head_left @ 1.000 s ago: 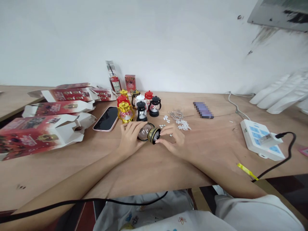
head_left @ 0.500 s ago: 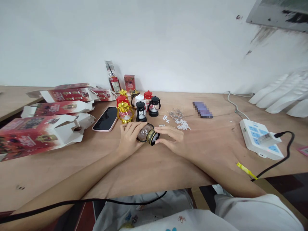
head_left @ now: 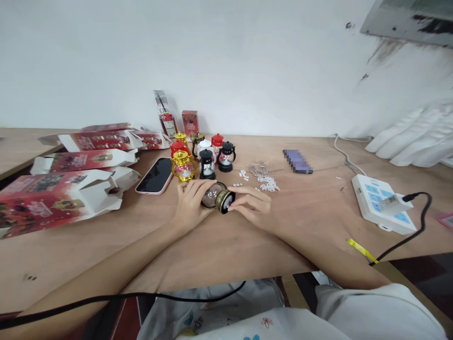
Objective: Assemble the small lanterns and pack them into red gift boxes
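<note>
Clasping the tipped bronze lantern (head_left: pixel 219 198) right of the pink-edged phone (head_left: pixel 155 176), the left hand (head_left: pixel 191 203) steadies apparent work at its base (head_left: pixel 227 202), where the right hand (head_left: pixel 253 203) touches, pinch unclear, next calling for careful fingertip control

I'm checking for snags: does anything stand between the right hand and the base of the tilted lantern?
Nothing visible does. The lantern, held in the left hand, has its base turned toward the right hand, which is right at it. The small round pieces lie beyond, not between.
</note>
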`<state>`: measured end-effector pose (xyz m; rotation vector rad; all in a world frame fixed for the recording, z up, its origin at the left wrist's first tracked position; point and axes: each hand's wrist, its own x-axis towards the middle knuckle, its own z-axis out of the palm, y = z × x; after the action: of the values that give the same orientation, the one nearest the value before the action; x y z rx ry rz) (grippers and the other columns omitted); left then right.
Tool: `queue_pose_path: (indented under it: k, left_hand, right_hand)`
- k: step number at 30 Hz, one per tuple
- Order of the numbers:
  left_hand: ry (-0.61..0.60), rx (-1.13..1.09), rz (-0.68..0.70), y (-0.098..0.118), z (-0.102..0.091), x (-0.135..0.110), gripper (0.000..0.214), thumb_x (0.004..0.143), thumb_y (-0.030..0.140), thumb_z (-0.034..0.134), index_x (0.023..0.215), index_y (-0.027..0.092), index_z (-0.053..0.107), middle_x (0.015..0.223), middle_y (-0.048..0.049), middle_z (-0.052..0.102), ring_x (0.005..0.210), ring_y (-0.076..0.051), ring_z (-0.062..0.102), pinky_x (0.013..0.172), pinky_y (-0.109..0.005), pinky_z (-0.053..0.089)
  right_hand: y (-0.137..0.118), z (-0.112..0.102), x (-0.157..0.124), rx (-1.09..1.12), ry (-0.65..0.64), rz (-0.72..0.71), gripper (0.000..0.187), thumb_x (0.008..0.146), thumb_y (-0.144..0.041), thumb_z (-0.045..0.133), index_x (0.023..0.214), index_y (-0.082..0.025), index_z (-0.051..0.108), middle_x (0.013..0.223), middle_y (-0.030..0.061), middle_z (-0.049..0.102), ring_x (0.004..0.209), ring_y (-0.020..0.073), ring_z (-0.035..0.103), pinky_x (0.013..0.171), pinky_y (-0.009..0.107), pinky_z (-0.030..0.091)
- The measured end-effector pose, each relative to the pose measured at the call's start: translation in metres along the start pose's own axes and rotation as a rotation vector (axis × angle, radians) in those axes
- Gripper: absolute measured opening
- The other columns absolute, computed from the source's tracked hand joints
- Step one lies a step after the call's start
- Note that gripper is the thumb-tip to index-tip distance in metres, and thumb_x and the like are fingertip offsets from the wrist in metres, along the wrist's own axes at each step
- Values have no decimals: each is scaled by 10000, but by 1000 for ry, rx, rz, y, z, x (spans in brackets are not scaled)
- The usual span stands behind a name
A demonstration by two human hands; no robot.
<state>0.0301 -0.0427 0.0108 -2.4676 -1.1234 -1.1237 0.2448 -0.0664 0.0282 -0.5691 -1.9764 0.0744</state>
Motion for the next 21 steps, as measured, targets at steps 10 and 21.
queue_pose_path:
  k: [10, 21]
  left_hand:
    - [26, 22, 21, 0, -1, 0, 443, 830, 375, 623, 1211, 175, 517, 1096, -115, 658, 1003, -261, 586, 821, -360, 298]
    - [60, 96, 30, 3, -2, 0, 413, 826, 329, 621, 1202, 189, 525, 1091, -109, 678, 977, -265, 606, 788, -365, 258]
  right_hand:
    - [5, 5, -4, -75, -18, -73, 136, 894, -185, 569, 840, -211, 691, 1073, 89, 681, 934, 153, 658, 765, 294, 564]
    - [0, 11, -5, -103, 17, -52, 134, 891, -169, 569, 803, -204, 665, 1018, 79, 664, 870, 148, 648, 754, 307, 561]
